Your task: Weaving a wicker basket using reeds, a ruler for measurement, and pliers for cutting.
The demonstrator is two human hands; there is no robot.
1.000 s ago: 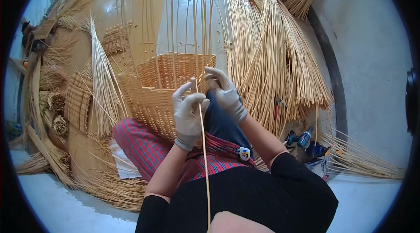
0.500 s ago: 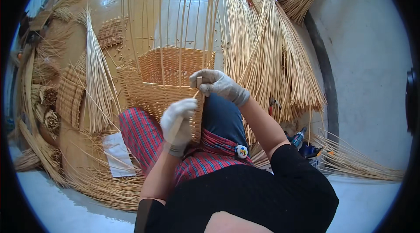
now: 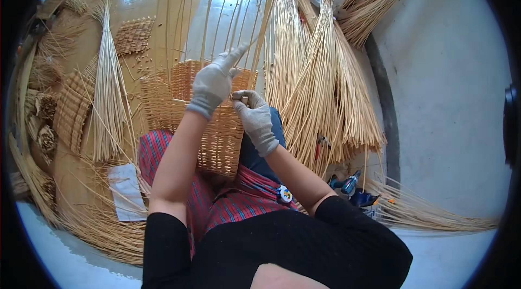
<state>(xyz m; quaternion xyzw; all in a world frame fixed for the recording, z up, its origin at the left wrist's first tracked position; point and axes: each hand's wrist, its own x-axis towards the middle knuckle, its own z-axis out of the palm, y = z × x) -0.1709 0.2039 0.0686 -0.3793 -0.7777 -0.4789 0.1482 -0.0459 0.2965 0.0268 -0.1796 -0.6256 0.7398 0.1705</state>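
Note:
A half-woven wicker basket (image 3: 220,148) stands tilted against my lap, its long upright stakes (image 3: 209,15) rising from the walls. My right hand (image 3: 256,122), in a pale work glove, is closed at the basket's near right corner. Its thumb and fingers pinch the short cut end of a thick corner stick (image 3: 245,100). My left hand (image 3: 214,80), gloved too, is raised over the rim, fingers stretched up and right among the stakes. Motion smears its fingertips, so I cannot tell whether a thin strand is between them.
Large bundles of wicker rods (image 3: 320,83) lie to the right of the basket. A pale bundle (image 3: 106,99) and woven panels (image 3: 73,110) lie left, beside a white sheet (image 3: 127,191). A power drill (image 3: 350,183) sits low right. A tape measure (image 3: 284,194) hangs at my waist.
My left hand has swung up and away from my lap, from below the rim to above it. My right hand stays at the basket corner. The view has shifted slightly.

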